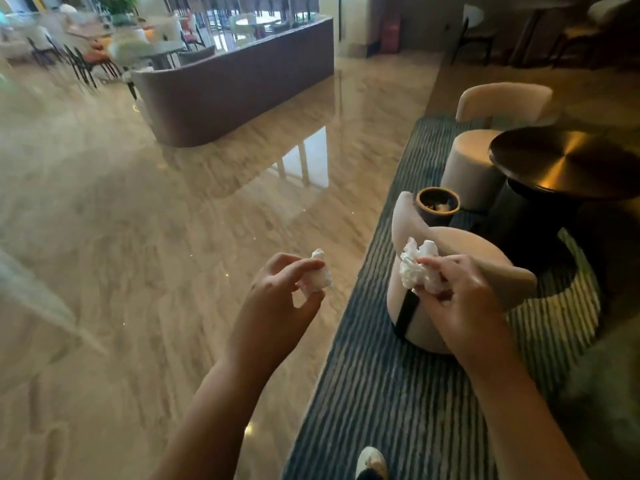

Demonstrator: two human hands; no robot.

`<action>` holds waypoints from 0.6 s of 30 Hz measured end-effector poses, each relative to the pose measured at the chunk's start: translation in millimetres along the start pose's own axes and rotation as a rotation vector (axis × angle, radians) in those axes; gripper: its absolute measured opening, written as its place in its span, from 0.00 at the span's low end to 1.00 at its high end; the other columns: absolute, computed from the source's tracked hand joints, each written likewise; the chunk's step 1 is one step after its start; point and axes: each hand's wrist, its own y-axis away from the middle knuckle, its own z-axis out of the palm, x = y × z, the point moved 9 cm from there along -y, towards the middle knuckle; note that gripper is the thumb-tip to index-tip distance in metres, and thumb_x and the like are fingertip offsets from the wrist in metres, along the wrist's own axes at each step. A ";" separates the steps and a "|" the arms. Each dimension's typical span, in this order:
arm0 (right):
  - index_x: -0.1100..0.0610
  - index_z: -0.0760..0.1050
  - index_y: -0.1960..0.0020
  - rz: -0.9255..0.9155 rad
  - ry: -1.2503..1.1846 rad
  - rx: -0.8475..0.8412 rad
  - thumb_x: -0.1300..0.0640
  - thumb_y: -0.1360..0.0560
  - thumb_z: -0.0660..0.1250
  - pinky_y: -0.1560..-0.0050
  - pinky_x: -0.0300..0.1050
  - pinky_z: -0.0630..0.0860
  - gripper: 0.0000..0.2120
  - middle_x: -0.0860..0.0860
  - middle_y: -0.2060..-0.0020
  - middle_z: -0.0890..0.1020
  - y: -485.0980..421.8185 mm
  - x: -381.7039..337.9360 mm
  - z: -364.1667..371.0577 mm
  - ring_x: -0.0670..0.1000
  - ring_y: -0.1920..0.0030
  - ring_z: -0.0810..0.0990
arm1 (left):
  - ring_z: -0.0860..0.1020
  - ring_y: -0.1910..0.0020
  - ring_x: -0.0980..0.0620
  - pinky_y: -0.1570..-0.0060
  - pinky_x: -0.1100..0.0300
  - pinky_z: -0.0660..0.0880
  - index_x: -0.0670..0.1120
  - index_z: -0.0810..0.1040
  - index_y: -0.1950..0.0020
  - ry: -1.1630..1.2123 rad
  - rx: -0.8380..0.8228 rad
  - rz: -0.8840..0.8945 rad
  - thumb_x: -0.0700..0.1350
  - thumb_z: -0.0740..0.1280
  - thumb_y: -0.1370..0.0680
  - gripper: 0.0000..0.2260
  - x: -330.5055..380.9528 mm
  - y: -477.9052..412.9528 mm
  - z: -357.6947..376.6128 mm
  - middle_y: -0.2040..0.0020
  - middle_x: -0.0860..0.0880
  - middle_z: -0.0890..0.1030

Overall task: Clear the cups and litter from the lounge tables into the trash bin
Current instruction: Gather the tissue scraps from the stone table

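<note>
A small crumpled tissue (pixel 317 277) is pinched by the left hand (pixel 277 292); a larger tissue wad (pixel 414 268) is gripped by the right hand (pixel 465 299).

left hand (pixel 277 289): pinches tissue wad (pixel 317 277) | right hand (pixel 464 299): grips crumpled tissue (pixel 415 268) | trash bin (pixel 438 206) beyond (white litter inside)

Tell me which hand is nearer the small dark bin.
Right. The right hand is below and slightly right of the bin; the left hand is far off to its left.

No readable text, label or number shows (blurred throughout).
</note>
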 end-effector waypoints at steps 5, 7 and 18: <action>0.56 0.76 0.39 -0.016 0.067 0.100 0.60 0.29 0.73 0.49 0.41 0.72 0.19 0.51 0.49 0.75 -131.0 33.3 10.1 0.48 0.51 0.75 | 0.78 0.55 0.57 0.54 0.61 0.77 0.49 0.80 0.43 -0.001 0.028 0.028 0.40 0.73 0.29 0.15 -32.5 -112.0 18.8 0.50 0.55 0.77; 0.57 0.76 0.39 -0.026 0.069 0.098 0.60 0.29 0.73 0.51 0.39 0.73 0.19 0.52 0.50 0.75 -168.7 45.4 26.9 0.48 0.52 0.75 | 0.78 0.54 0.57 0.53 0.64 0.77 0.49 0.80 0.43 -0.001 0.027 -0.006 0.40 0.73 0.29 0.15 -56.2 -145.5 27.0 0.50 0.54 0.77; 0.54 0.76 0.40 0.070 0.075 0.099 0.62 0.29 0.72 0.52 0.30 0.72 0.18 0.47 0.51 0.74 -395.5 148.3 157.4 0.42 0.55 0.75 | 0.78 0.54 0.57 0.52 0.57 0.77 0.48 0.79 0.42 0.077 -0.032 -0.019 0.40 0.72 0.29 0.16 -204.7 -416.9 98.4 0.50 0.54 0.76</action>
